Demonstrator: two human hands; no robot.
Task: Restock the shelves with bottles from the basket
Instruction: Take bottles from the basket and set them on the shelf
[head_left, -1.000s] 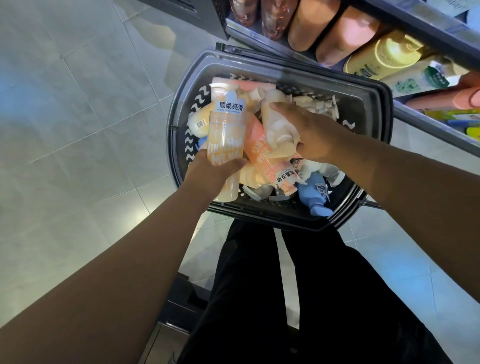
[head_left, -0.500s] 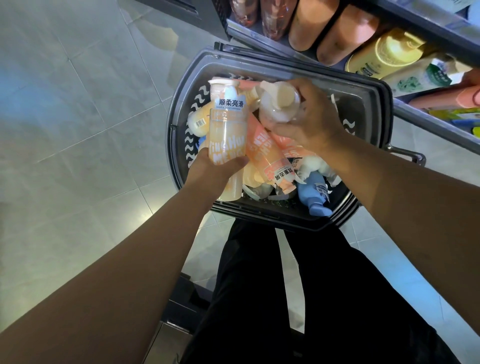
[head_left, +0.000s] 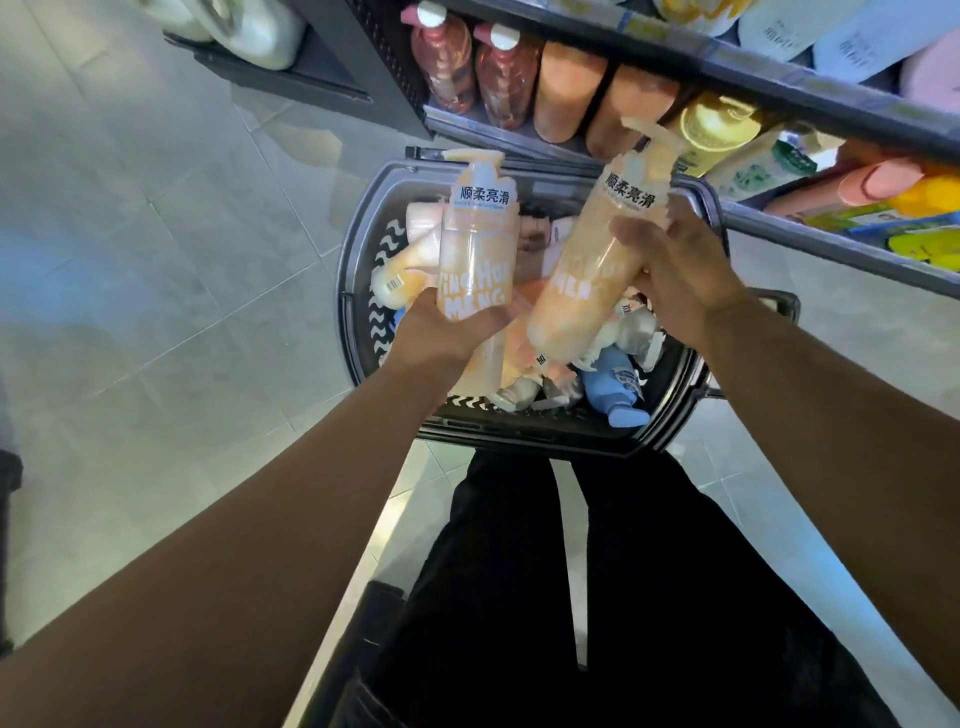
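Note:
A dark plastic basket stands on the floor in front of me, filled with several bottles, among them a blue one. My left hand grips the lower part of a pale orange pump bottle and holds it upright above the basket. My right hand holds a second, matching orange pump bottle, tilted with its pump toward the shelf. The low shelf behind the basket carries orange, yellow and reddish bottles.
Grey tiled floor spreads to the left. White jugs sit on a low stand at top left. A higher shelf rail crosses above the low shelf. My dark trousers fill the bottom centre.
My right hand has lifted a second orange pump bottle out of the basket and turned it label-up. My left hand has raised its bottle a little. The view has tilted up toward the shelf.

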